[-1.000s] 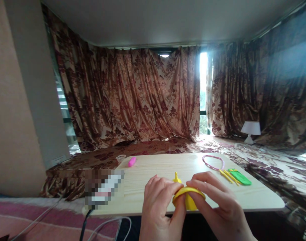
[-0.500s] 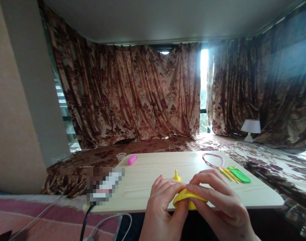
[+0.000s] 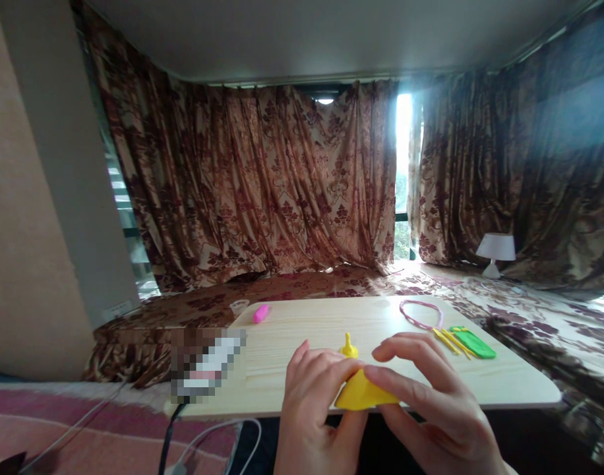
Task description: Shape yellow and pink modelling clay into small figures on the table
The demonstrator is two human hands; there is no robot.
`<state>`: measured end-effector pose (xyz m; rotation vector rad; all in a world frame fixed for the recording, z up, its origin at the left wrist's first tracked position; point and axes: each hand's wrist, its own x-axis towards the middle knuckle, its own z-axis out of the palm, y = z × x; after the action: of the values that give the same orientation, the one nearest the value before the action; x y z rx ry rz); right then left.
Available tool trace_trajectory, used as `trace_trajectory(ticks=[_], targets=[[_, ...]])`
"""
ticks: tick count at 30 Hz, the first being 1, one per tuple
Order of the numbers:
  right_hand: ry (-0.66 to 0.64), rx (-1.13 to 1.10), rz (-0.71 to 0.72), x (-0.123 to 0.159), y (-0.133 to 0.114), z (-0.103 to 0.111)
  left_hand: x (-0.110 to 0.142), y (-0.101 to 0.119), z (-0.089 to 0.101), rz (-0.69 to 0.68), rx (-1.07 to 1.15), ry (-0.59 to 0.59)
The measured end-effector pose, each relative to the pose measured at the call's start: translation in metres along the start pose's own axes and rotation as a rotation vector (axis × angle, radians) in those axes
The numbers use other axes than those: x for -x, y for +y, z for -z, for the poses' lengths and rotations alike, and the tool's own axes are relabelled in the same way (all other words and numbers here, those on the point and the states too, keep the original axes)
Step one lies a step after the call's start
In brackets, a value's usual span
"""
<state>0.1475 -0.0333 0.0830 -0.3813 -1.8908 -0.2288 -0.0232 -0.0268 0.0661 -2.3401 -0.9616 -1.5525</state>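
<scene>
Two bare hands, left (image 3: pixel 316 396) and right (image 3: pixel 435 396), pinch a curved yellow sheet (image 3: pixel 365 392) between thumbs and fingers at the bench's (image 3: pixel 297 323) near edge. It appears partly shaped, not yet set down. Beyond stands a small knobbed yellow piece (image 3: pixel 349 347), seemingly formed; a pink lump (image 3: pixel 261 313) lies apart, apparently unworked. No brand, label or writing is readable; one pixelated object (image 3: pixel 208 366) sits left.

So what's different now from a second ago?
The yellow sheet has tipped: earlier its curved rim stood out, now a broad face shows toward the camera. The left hand and right hand both kept hold of it. The pink lump, green slab and small yellow piece stayed put.
</scene>
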Motion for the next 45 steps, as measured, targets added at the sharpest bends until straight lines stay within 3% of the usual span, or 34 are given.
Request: trace_trajectory(ticks=[10,17,21,26,31,37,41,45], targets=[[-0.014,0.055,0.048,0.0,-0.004,0.001,-0.001,0.003,0.008,-0.053,-0.079,0.014],[0.048,0.106,-0.031,0.002,-0.009,0.001,0.004,0.002,0.0,0.026,0.027,0.128],[0.045,0.115,-0.029,0.004,-0.007,0.002,0.004,-0.001,0.002,0.0,0.025,0.077],[0.035,0.098,-0.005,0.007,-0.004,0.001,0.004,-0.001,0.002,0.083,0.09,0.018],[0.024,0.093,-0.014,0.01,-0.002,0.0,0.004,-0.001,-0.002,0.086,0.14,0.031],[-0.008,0.083,-0.009,0.008,0.002,-0.004,0.004,-0.002,-0.001,0.074,-0.051,0.02],[-0.028,0.083,-0.031,0.006,0.004,-0.006,0.004,-0.002,-0.002,0.106,-0.041,-0.061],[-0.036,0.078,-0.075,0.007,0.004,-0.008,0.004,-0.002,-0.004,0.12,-0.077,-0.059]])
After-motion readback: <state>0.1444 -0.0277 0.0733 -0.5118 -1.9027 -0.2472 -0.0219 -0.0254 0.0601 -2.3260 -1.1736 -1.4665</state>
